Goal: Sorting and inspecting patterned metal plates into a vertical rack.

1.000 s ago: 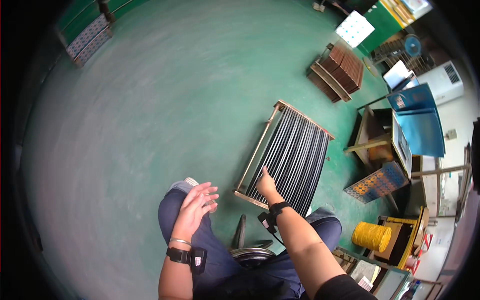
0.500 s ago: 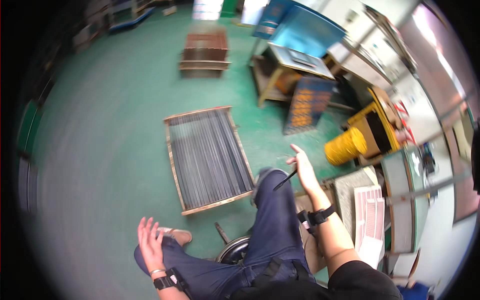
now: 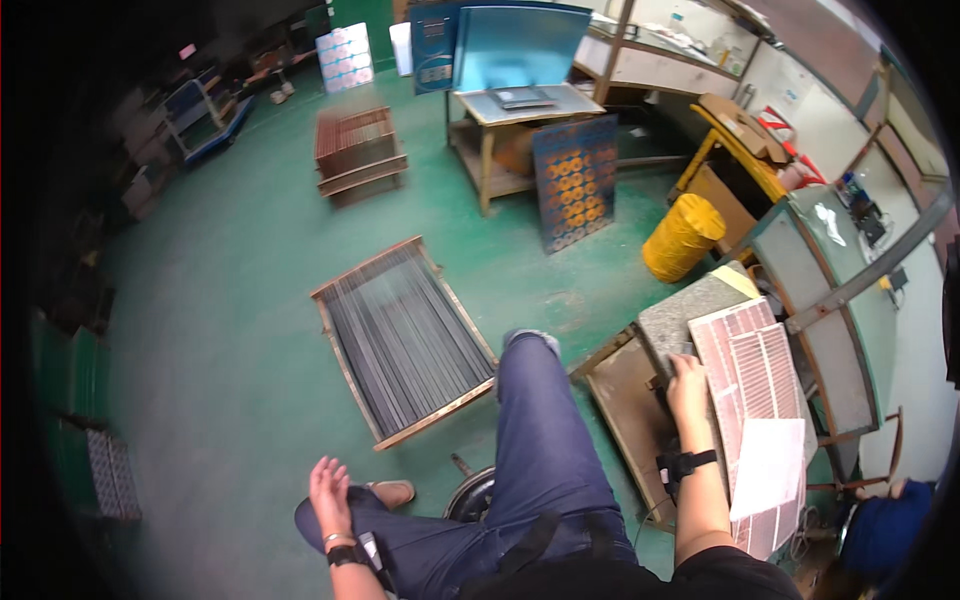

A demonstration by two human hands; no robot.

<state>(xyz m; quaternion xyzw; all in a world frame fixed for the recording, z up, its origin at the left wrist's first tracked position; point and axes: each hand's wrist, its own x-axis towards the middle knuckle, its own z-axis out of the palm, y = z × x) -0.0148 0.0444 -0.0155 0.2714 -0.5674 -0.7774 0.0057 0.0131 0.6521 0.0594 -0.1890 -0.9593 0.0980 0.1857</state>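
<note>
Head view: my right hand (image 3: 688, 385) rests, fingers curled, at the left edge of the pink ribbed panels (image 3: 752, 365) stacked on the grey tabletop (image 3: 690, 312); grip unclear, prob. just touching. Left hand (image 3: 328, 490) open, empty, on my knee, well left of panels. Next: get a firm pinch on the top panel's edge.

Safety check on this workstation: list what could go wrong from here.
1. The right hand reaches sideways onto the pink gridded sheets from a seated twist; the stack might slide or edges nick fingers.
2. The wooden rack of dark plates lies on the floor by the outstretched foot; a kick could jar it.
3. The left hand hangs free, giving no brace.
</note>
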